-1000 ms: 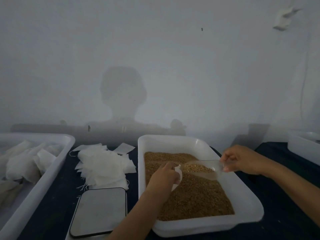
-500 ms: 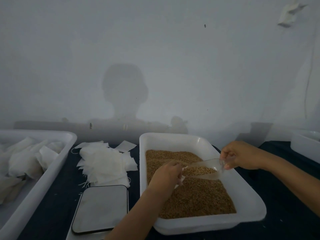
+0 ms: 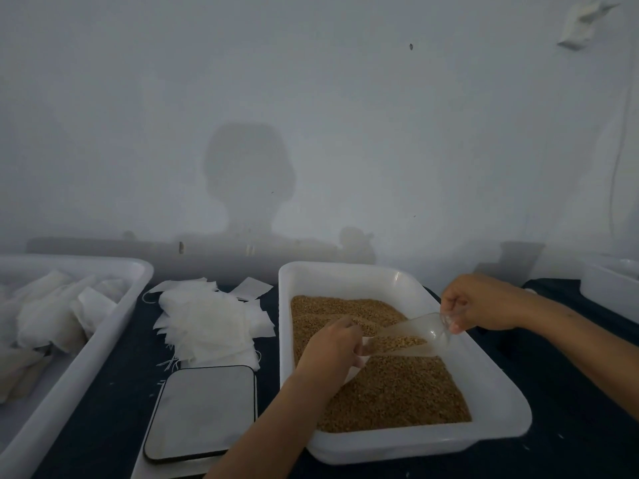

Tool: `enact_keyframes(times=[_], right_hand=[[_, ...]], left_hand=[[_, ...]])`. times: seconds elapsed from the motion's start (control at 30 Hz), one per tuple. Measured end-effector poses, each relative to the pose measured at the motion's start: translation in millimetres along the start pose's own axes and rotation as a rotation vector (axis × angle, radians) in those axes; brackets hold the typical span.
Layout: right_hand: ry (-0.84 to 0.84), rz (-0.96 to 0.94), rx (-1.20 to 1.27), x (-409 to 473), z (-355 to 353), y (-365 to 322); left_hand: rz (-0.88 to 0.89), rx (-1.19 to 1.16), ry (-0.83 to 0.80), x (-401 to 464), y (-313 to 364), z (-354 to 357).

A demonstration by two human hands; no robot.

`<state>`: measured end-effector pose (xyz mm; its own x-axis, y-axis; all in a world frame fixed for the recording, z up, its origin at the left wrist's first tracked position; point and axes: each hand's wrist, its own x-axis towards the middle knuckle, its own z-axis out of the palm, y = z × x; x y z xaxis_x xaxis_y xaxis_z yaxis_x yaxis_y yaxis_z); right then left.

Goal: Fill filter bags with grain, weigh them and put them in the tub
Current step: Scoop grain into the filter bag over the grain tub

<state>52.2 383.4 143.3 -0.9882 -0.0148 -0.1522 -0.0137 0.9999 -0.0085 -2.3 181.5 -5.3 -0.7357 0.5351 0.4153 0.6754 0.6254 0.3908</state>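
The right hand (image 3: 484, 304) pinches the handle of a clear plastic scoop (image 3: 411, 335), tilted so its mouth points toward 9 o'clock into a filter bag (image 3: 359, 361) that the left hand (image 3: 332, 350) grips by its opening. The bag is mostly hidden behind that hand; how wide its mouth stands cannot be told. Both hover over the grain (image 3: 387, 392) in the white tray (image 3: 498, 388).

The likely slip is grain missing the bag if the scoop tips faster than the narrow opening takes it, though spill would fall back into the tray. A loosened left grip could let the mouth fold shut or drop the bag. Overfilling would show only on the scale (image 3: 202, 411) at 7 o'clock. The tub of filled bags (image 3: 114, 326) sits at 9 o'clock, beyond the pile of empty bags (image 3: 211, 323).
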Motion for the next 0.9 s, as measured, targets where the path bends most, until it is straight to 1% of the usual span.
enact_keyframes(times=[0.27, 0.6, 0.77, 0.9], right_hand=[[-0.014, -0.022, 0.054, -0.9, 5.8, 5.2], [-0.014, -0.049, 0.23, -5.8, 19.7, 18.6], [0.025, -0.01, 0.444, -6.3, 30.1, 22.6], [0.072, 0.055, 0.526, -3.4, 42.5, 24.9]], left_hand=[[-0.007, -0.007, 0.015, 0.8, -1.3, 1.5], [-0.036, -0.012, 0.039, -0.7, -2.1, 3.5], [-0.14, -0.088, 0.055, -0.1, -3.4, 5.0], [-0.24, -0.242, 0.097, 0.6, -2.7, 1.2]])
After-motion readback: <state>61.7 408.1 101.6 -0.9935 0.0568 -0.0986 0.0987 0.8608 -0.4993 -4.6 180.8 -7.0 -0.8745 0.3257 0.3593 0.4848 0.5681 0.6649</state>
